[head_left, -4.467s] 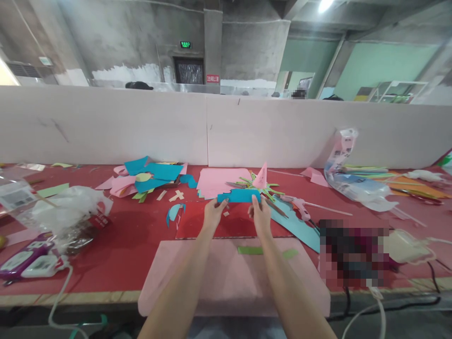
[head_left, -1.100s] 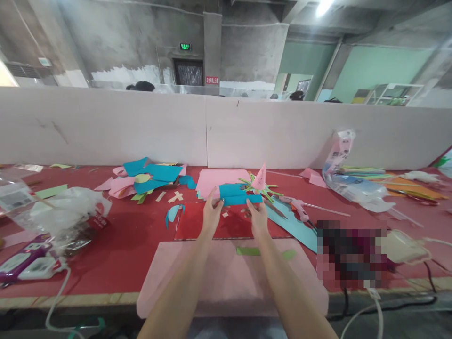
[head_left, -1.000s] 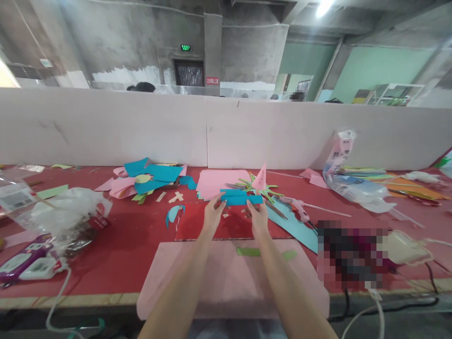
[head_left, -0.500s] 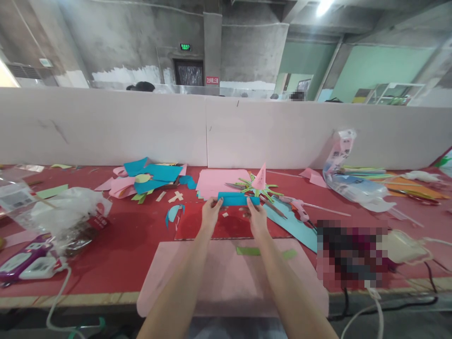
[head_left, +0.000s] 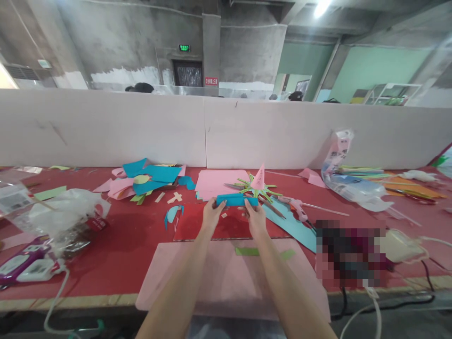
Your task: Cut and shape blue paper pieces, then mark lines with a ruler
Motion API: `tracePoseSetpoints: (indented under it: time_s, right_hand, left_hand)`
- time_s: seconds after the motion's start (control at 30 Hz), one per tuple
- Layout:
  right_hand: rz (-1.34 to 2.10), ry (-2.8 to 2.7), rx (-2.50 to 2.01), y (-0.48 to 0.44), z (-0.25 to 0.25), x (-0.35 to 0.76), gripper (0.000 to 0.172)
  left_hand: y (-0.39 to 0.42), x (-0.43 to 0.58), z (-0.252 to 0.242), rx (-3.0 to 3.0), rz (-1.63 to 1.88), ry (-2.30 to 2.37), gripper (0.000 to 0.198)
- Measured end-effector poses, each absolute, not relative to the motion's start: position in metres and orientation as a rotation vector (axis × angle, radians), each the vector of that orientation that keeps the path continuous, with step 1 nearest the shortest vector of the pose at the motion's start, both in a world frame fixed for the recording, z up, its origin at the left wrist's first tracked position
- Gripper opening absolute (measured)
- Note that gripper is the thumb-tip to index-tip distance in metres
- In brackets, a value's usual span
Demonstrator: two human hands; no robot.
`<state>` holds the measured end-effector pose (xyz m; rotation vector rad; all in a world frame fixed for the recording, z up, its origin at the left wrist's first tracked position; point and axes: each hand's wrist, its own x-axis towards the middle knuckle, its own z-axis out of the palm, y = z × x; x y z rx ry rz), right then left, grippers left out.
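Both my hands hold a folded strip of blue paper (head_left: 237,200) just above a red sheet (head_left: 226,223) on the table. My left hand (head_left: 211,217) pinches the strip's left end, and my right hand (head_left: 255,218) pinches its right end. The strip is narrow and lies level, left to right. Just behind it stands a pink paper cone (head_left: 259,178) on green paper spikes (head_left: 265,190), beside a pink sheet (head_left: 219,182).
A large pink sheet (head_left: 226,278) lies at the table's front edge. Blue and pink scraps (head_left: 150,177) sit at the back left, a plastic bag (head_left: 61,212) at the left. A glue gun (head_left: 298,208) and a blurred object (head_left: 348,252) lie to the right. A white partition (head_left: 205,129) runs behind.
The blue paper went from a wider piece to a narrow strip as my hands folded it down. My hands stayed over the red sheet, a little closer together.
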<state>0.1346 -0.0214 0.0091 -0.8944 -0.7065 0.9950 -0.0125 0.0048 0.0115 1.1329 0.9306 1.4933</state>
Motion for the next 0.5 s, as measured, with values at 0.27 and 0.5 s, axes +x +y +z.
tracePoseSetpoints:
  time_s: [0.27,0.5]
  right_hand:
    - [1.139,-0.704,-0.96,-0.0247,0.0131,0.1246,0.04]
    - [1.052,-0.699,-0.924,-0.0229,0.0134,0.1245,0.039]
  left_hand:
    - [0.0032,-0.0115,0.0102,1.146,1.498,0.914,0.038]
    - [0.0003,-0.0066,0.0073,1.044,1.508,0.775,0.07]
